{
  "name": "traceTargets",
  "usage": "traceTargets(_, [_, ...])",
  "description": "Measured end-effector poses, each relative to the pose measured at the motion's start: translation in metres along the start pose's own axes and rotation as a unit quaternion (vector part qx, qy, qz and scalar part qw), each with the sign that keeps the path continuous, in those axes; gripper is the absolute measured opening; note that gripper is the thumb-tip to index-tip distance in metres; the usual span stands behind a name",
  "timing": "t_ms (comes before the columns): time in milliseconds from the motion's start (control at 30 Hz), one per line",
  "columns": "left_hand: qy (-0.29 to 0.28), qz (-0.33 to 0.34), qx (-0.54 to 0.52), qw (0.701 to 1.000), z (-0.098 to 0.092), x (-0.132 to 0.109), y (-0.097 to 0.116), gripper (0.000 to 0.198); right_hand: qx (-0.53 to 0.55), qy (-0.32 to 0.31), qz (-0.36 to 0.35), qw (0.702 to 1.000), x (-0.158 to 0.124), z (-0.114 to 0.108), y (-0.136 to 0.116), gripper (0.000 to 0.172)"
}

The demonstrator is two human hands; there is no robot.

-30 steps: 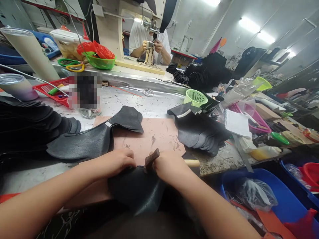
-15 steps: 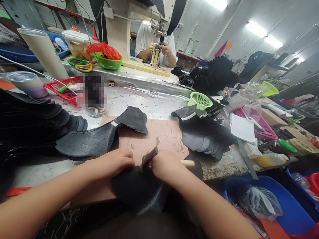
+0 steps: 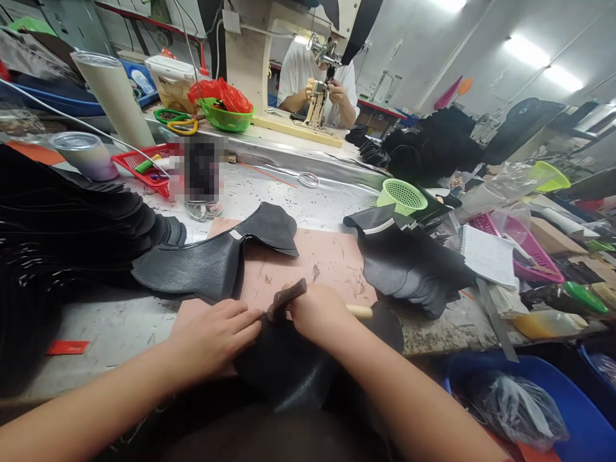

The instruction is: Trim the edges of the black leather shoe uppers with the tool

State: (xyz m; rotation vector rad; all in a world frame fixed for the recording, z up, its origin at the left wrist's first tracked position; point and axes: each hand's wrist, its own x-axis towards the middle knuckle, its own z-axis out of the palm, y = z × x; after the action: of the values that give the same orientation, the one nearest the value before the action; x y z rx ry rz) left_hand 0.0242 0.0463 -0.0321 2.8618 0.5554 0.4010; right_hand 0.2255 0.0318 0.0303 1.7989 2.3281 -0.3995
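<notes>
My right hand [image 3: 320, 316] is closed round a small hammer [image 3: 287, 299]; its dark head sticks out to the left and its pale wooden handle out to the right. The head rests at the edge of a black leather piece [image 3: 283, 369] that hangs over the table's near edge onto my lap. My left hand [image 3: 216, 335] lies on the left part of that piece, fingers stretched flat towards the hammer head. Beyond my hands lies a pinkish cutting mat [image 3: 327, 260] with another black leather piece [image 3: 202, 266] across its left side.
Stacks of black leather pieces sit at the left [image 3: 72, 218] and right [image 3: 409, 263]. A green basket [image 3: 402, 196], notebook [image 3: 488, 256], red tray [image 3: 147, 167] and tumblers [image 3: 86, 154] crowd the table. A blue bin [image 3: 553, 398] stands at lower right. Another person [image 3: 312, 77] works a sewing machine beyond.
The view has shifted left and slightly up. My left hand has opened from a curled grip to flat fingers on the leather. The hammer stays at the leather's edge.
</notes>
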Motion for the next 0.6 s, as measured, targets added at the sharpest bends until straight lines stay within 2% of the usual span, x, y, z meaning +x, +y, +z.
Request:
traceTargets(167, [0.053,-0.02,0.061,0.997,0.005,-0.006,0.006,0.018,0.003,0.008,0.021,1.0,0.003,-0.002,-0.007,0.026])
traceTargets(267, [0.066,-0.019,0.083,0.994,0.003,-0.008,0.01,0.017,0.001,-0.01,0.015,1.0,0.004,0.001,-0.011,0.023])
traceTargets(433, [0.089,-0.02,0.101,0.991,0.002,-0.01,0.013,0.011,0.013,0.047,-0.008,0.999,0.014,0.01,-0.019,0.023])
traceTargets(533, [0.089,-0.023,0.1,0.991,0.002,-0.012,0.012,0.014,0.008,0.045,-0.018,0.999,0.017,0.011,-0.02,0.019])
traceTargets(600, [0.091,-0.032,0.097,0.991,0.001,-0.014,0.011,0.014,0.011,0.056,0.013,0.998,0.011,0.007,-0.014,0.02])
